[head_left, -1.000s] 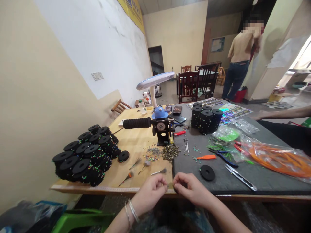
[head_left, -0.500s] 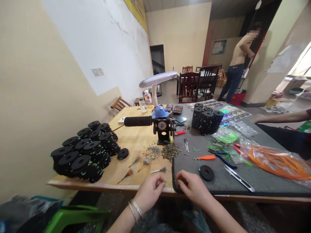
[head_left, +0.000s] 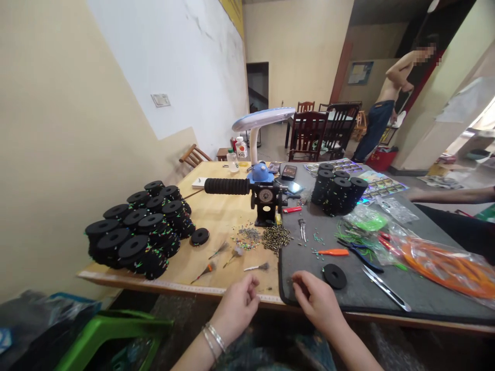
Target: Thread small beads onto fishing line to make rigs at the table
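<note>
My left hand point(head_left: 240, 304), a silver bangle at its wrist, is over the table's front edge with its fingers curled but apart and nothing seen between them. Just above it lies a small brush point(head_left: 257, 267). My right hand point(head_left: 315, 296) rests at the front of the grey mat point(head_left: 371, 301), fingers bent and loosely parted, beside a black foam disc point(head_left: 334, 276). Beyond the hands are a pile of brass-coloured beads point(head_left: 276, 238) and smaller coloured beads point(head_left: 246, 238). A black winding device point(head_left: 266, 203) with a ribbed handle stands behind them.
Stacked black foam spools point(head_left: 133, 247) fill the left side; more spools point(head_left: 336, 190) stand on the mat. Scissors-like tweezers point(head_left: 386, 289), pliers point(head_left: 365, 257), an orange tool point(head_left: 332, 252) and bagged orange cord point(head_left: 444, 263) lie right. A lamp point(head_left: 259, 170) stands behind. A person stands in the background.
My left hand's thumb and fingers have parted from a pinch. My right hand's fingers have loosened a little. The view has shifted, and the background person has raised an arm.
</note>
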`<state>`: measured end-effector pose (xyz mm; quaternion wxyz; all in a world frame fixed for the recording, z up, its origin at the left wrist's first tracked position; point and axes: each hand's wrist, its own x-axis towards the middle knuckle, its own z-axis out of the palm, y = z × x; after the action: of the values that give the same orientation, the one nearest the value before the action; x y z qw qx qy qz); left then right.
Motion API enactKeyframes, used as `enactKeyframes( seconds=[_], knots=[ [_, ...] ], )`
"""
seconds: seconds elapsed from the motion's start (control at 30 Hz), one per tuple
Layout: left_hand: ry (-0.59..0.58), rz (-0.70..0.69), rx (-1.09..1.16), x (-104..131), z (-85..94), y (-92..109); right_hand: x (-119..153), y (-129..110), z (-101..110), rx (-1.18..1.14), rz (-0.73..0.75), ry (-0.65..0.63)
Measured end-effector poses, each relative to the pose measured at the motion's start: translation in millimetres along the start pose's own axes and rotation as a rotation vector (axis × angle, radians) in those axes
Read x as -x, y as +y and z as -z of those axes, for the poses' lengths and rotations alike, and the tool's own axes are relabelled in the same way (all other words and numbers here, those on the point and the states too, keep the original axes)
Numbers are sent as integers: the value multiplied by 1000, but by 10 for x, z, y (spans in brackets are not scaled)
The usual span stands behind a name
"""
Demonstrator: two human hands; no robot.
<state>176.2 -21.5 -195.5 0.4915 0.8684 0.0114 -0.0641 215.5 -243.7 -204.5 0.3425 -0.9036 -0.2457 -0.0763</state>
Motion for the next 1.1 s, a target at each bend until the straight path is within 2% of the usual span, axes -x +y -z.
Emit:
enactKeyframes(
  seconds=[0.1,0.23,0.3,0.37,0.43,0.53,0.6,0.67,0.77,0.83,0.97,1.1],
  knots=[
    [15,-2,-11,35,12,-16,38,18,54,64,30,28],
    [62,-14,-26,82,-5,-47,146,141,281,226,82,267],
    [78,-14,-35,104,-27,-63,220,244,424,336,29,402],
    [86,-8,-37,131,-44,-75,294,353,539,460,-68,467],
    [96,-2,-41,165,-41,-84,356,456,601,574,-168,462],
    [133,8,-80,232,7,-104,410,582,607,666,-266,390],
    [160,15,-102,282,56,-119,414,630,591,669,-279,346],
    [179,22,-92,332,101,-130,399,632,589,650,-258,363],
    [205,32,-17,399,135,-148,365,525,604,604,-171,472],
    [233,47,70,433,120,-186,343,384,591,526,-53,469],
    [264,140,284,475,-17,-357,278,-1,419,296,203,298],
    [247,276,521,490,-224,-515,116,-372,104,166,343,106]
  ],
)
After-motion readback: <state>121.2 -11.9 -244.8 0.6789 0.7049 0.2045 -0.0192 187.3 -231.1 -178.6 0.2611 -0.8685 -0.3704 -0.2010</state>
